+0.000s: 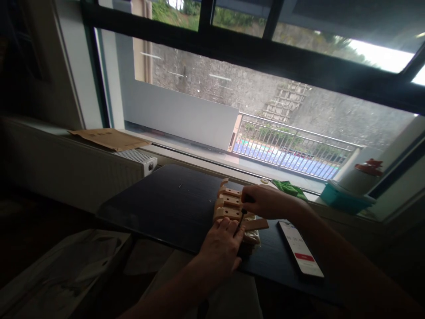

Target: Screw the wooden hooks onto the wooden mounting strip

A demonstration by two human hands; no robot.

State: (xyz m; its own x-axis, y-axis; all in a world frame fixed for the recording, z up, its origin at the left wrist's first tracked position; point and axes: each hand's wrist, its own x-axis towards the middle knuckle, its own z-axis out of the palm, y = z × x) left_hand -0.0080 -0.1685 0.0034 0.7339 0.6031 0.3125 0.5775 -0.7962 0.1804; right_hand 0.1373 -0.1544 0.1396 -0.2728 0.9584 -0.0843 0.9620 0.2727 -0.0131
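Observation:
A light wooden assembly (229,202) with a row of curved blocks and dark holes lies near the front right of the dark table. My left hand (221,243) presses on its near end, fingers bent over the wood. Above it my right hand (262,200) is closed round the handle of a screwdriver (244,212). The shaft points down beside my left fingertips, and its tip is hidden there. A flat wooden strip (257,224) sticks out to the right, over what looks like clear plastic wrapping (254,238).
The dark table (159,204) stands against the window sill. A lit phone (300,250) lies right of the wood. On the sill are a green cloth (288,188) and a teal container (347,198). A brown envelope (111,138) lies above the radiator at left; a box (63,270) is below.

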